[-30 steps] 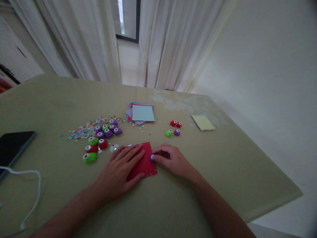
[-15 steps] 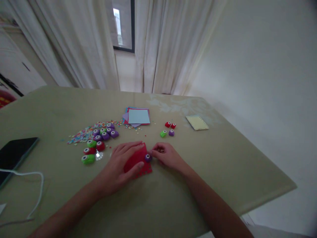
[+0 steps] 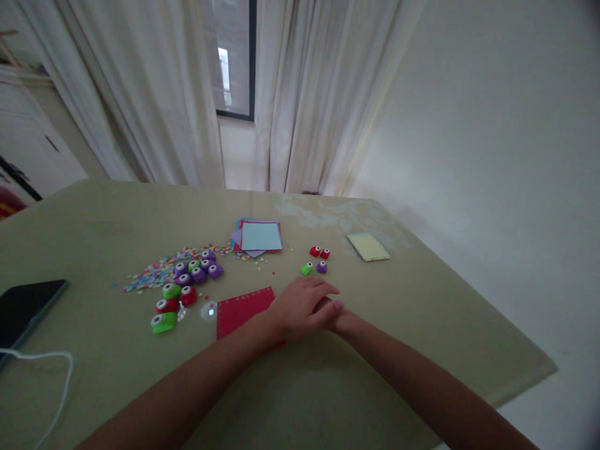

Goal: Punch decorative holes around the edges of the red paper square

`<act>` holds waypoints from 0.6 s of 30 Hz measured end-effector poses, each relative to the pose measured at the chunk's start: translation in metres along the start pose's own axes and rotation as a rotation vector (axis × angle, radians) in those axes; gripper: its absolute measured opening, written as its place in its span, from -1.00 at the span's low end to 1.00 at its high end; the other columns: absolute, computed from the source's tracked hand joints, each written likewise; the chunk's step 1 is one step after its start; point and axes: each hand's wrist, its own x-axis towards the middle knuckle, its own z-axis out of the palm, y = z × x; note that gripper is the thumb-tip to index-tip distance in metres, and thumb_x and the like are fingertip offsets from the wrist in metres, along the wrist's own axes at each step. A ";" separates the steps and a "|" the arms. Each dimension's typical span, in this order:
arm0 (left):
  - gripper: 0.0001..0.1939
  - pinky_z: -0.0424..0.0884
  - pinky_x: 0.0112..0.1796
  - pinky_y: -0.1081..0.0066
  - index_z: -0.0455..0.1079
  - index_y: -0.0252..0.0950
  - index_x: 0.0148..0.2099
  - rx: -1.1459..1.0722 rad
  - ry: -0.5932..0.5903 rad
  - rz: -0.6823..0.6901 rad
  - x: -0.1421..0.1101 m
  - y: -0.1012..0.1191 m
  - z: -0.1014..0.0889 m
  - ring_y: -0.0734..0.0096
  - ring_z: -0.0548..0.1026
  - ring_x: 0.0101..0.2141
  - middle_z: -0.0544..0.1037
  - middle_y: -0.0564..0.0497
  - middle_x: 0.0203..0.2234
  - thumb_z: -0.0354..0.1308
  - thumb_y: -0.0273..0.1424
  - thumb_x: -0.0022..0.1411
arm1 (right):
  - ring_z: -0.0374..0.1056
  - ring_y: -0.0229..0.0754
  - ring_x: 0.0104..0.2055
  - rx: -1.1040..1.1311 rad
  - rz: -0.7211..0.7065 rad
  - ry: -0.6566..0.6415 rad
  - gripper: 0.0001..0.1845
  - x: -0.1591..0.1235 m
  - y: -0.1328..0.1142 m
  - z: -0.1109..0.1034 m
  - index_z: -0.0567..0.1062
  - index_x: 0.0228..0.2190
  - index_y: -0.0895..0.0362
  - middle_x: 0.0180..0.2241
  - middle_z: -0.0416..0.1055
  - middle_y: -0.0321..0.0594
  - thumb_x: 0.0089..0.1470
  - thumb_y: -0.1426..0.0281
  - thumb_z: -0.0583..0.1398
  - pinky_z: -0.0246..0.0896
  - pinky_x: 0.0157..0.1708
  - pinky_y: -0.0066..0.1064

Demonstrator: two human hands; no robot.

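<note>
A red paper square (image 3: 239, 309) with punched edges lies on the table in front of me. My left hand (image 3: 300, 305) lies flat at the paper's right edge, fingers stretched out, on top of my right hand (image 3: 336, 314). Only a small part of my right hand shows beneath it, and its fingers are hidden. The small purple punch seen earlier at the paper's edge is out of sight under the hands.
Several purple, green and red punches (image 3: 187, 281) sit left of the paper beside scattered confetti (image 3: 154, 270). Further back lie a stack of coloured paper (image 3: 260, 237), several small punches (image 3: 315, 259) and a yellow sheet (image 3: 368, 246). A dark tablet (image 3: 25, 306) with a white cable (image 3: 51, 375) is at the left.
My left hand slid right off the red paper and now covers my right hand and the purple punch. The view has tilted up a little.
</note>
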 end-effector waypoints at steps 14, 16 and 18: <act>-0.52 0.48 -0.03 0.19 0.58 -0.25 -0.04 -0.106 0.040 0.004 -0.010 -0.005 -0.003 0.13 0.61 -0.14 0.68 -0.15 -0.20 -0.11 -0.11 0.55 | 0.58 0.02 0.01 -1.160 0.499 -0.077 -0.84 -0.014 -0.069 0.009 0.76 -0.30 0.08 -0.26 0.59 -0.21 0.15 0.56 0.38 0.44 0.05 -0.25; -0.53 0.49 -0.04 0.21 0.58 -0.24 -0.04 -0.098 0.046 0.023 -0.010 -0.005 -0.003 0.14 0.61 -0.15 0.68 -0.14 -0.20 -0.11 -0.11 0.55 | 0.60 0.03 -0.02 -0.873 0.361 -0.024 -0.91 -0.014 -0.055 0.006 0.75 -0.31 0.07 -0.31 0.57 -0.23 0.23 0.38 0.37 0.45 -0.06 -0.25; -0.55 0.51 -0.04 0.24 0.58 -0.23 -0.04 -0.081 0.053 0.037 -0.010 -0.005 -0.002 0.18 0.62 -0.15 0.69 -0.11 -0.20 -0.08 -0.11 0.55 | 0.60 -0.01 -0.10 -0.508 0.204 0.013 -0.78 -0.012 -0.032 -0.004 0.74 -0.31 0.02 -0.36 0.55 -0.26 0.27 0.18 0.35 0.43 -0.20 -0.30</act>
